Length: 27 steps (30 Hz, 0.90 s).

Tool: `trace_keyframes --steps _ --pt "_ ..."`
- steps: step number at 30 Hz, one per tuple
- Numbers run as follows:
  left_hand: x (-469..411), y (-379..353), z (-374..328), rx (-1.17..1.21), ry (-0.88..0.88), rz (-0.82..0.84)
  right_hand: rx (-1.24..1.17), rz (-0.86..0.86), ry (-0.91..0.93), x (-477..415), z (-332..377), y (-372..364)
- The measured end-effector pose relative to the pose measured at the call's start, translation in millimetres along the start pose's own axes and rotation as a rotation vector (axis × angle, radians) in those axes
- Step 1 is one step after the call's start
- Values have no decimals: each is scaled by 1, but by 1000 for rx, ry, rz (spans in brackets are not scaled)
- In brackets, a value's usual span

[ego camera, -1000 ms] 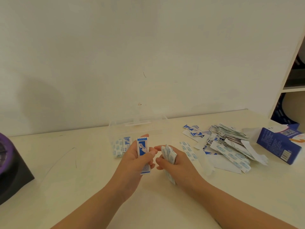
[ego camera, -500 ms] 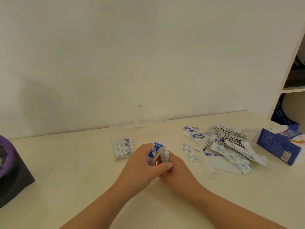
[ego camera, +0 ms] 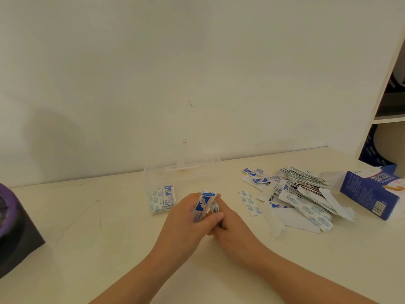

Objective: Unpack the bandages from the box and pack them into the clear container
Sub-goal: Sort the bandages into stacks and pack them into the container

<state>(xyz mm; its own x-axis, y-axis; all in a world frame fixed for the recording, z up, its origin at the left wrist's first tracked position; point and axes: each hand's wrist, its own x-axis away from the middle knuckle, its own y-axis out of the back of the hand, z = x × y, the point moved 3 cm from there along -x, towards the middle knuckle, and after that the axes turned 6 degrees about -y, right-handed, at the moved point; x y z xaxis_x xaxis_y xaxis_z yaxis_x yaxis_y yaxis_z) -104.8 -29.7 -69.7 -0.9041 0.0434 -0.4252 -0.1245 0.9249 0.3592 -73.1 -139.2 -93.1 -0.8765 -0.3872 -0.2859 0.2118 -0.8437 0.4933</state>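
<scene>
Both hands together just in front of the clear container (ego camera: 182, 172), near the middle of the table (ego camera: 109, 249). Left hand (ego camera: 186, 222) clamped on a small stack of bandages (ego camera: 202, 205), held upright with the blue-printed face outward, thumb across the lower part; right hand (ego camera: 232, 227) closed against the same stack from the other side, pressing further wrappers to it, though how many sit behind cannot be told. Judged step: squaring the bundle before setting it in the container. Best done by tapping the short ends level against the tabletop, keeping the pinch low and firm so the slippery wrappers do not fan out, then carrying the bundle over the near wall and laying it flat beside the few packed bandages (ego camera: 162, 198) already lying at the container's left end. Worth keeping the same facing and direction as those, so later rows fit. Container standing towards the table's rear edge, close to the wall, lid apparently raised at the back, though hard to make out through the clear plastic. Much left: a loose heap (ego camera: 302, 196) spread over the right part of the table, one single strip (ego camera: 249, 202) lying apart on its left, and the blue box (ego camera: 370, 191) beyond at the right edge.
</scene>
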Motion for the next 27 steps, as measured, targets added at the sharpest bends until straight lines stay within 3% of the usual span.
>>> trace_keyframes --steps 10,16,20,24,27 --pt "2 -1 2 -82 -39 -40 -92 4 -3 0 -3 -10" --pt "-2 -4 -1 -199 -106 36 -62 11 -51 -2 -7 -13" --pt "-2 -4 -3 -130 -78 102 -127 94 -156 1 -9 -11" --pt "-8 -1 -5 -84 -52 114 -79 89 -50 -2 8 -11" --pt "-16 10 -9 142 64 177 -76 111 -10 -10 17 -2"
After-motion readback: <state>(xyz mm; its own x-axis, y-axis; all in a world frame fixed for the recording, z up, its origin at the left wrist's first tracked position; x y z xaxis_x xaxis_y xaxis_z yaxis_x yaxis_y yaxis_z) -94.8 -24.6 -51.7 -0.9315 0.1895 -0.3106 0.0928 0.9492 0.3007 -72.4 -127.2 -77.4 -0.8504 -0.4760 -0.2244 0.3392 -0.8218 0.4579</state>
